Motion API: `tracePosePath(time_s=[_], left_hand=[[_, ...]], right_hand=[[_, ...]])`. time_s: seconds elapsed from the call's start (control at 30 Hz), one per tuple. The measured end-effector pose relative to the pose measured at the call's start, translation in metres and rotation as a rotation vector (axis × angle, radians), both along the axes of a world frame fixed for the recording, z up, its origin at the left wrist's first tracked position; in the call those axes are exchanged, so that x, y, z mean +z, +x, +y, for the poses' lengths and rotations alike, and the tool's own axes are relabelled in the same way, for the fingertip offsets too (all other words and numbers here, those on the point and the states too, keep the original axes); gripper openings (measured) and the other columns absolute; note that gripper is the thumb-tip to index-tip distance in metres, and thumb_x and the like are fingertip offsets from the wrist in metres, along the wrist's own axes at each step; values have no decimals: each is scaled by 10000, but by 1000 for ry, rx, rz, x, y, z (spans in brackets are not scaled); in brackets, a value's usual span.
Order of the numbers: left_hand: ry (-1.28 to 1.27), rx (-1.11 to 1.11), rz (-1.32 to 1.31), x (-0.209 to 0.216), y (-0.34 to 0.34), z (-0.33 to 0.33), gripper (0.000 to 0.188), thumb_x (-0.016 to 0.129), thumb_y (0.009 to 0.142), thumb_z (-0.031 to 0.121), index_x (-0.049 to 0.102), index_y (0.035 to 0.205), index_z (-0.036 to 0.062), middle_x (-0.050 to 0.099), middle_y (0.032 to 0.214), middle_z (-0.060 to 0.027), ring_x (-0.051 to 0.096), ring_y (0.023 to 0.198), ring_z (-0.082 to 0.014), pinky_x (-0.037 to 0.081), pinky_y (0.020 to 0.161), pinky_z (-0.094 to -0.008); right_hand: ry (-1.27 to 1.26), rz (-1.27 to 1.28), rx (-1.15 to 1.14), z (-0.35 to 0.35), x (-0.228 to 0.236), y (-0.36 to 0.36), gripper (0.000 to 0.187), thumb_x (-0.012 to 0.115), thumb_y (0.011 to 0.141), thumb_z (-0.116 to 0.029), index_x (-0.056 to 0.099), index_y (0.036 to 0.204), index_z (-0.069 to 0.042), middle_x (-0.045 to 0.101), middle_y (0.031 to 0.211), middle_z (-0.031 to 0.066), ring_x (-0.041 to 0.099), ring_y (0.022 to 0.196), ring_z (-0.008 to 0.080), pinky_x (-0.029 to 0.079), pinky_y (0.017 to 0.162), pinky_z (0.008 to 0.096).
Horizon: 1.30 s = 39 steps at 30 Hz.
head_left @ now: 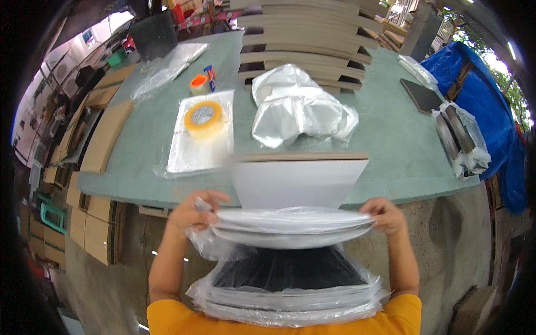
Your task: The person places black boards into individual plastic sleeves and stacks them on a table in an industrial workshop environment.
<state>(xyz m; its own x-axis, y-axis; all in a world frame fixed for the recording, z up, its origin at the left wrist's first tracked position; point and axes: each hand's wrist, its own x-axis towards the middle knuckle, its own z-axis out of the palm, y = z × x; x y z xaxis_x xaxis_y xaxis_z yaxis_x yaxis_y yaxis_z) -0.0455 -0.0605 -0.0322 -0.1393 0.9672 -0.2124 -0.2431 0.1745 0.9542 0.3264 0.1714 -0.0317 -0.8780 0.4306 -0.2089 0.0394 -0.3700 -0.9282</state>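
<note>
A bundle of flat panels in clear plastic wrapping [296,228] is held up close to my body, across both hands. At its left corner my left hand [200,212] is closed on the wrapping, somewhat blurred, with loose plastic hanging below it. My right hand [385,216] pinches the right corner between thumb and fingers. Nearer to me, a black surface [290,268] shows through the plastic above more layered, wrapped edges. Just beyond the bundle a white panel [298,178] with a brown top edge leans at the table's front edge; its lower part is hidden.
On the green table [385,128] are a crumpled silvery plastic bundle [301,109], yellow tape rolls [203,118] on flat plastic bags [192,151], and an orange tape roll [199,85]. Stacked boards [304,33] rise behind. Wrapped dark pieces [460,137] lie right; cardboard [106,137] stands left.
</note>
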Motion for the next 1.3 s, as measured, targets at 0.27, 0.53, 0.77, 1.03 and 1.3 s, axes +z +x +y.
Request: tracePosePath(time_s=[0.27, 0.53, 0.77, 1.03, 1.3], left_hand=[[-320, 231, -534, -216, 44, -8, 328, 629, 671, 170, 573, 947, 1, 593, 777, -103, 561, 674, -173, 434, 578, -250], [-296, -159, 749, -49, 7, 5, 271, 533, 794, 225, 600, 845, -34, 624, 798, -122, 597, 729, -208, 461, 655, -293], [236, -1064, 146, 19, 80, 22, 334, 477, 850, 279, 538, 1047, 15, 596, 929, -98, 551, 843, -217, 423, 745, -299], [105, -724, 906, -206, 64, 64, 266, 496, 822, 283, 561, 988, 86, 592, 874, -134, 552, 802, -240, 428, 717, -336], [716, -114, 533, 63, 104, 113, 311, 530, 820, 188, 501, 1085, 28, 514, 1015, -121, 494, 915, -210, 415, 771, -315]], right_hand=[[283, -586, -114, -25, -249, 9, 225, 593, 715, -206, 616, 812, -5, 615, 733, 100, 571, 667, 200, 456, 626, 343], [468, -465, -120, -1, -68, -4, 369, 518, 799, -350, 620, 841, 2, 619, 821, 133, 576, 779, 237, 430, 732, 359], [363, 342, 1016, -72, -12, -57, 597, 332, 884, -430, 286, 1293, 2, 231, 1338, 227, 191, 1261, 326, 132, 1020, 407], [539, -595, 820, -34, -188, -60, 775, 334, 798, -612, 270, 1299, -25, 283, 1324, 187, 253, 1230, 277, 210, 997, 324], [238, 26, 23, -35, -5, -103, 214, 611, 776, -155, 571, 931, -12, 598, 895, 40, 531, 845, 114, 403, 785, 268]])
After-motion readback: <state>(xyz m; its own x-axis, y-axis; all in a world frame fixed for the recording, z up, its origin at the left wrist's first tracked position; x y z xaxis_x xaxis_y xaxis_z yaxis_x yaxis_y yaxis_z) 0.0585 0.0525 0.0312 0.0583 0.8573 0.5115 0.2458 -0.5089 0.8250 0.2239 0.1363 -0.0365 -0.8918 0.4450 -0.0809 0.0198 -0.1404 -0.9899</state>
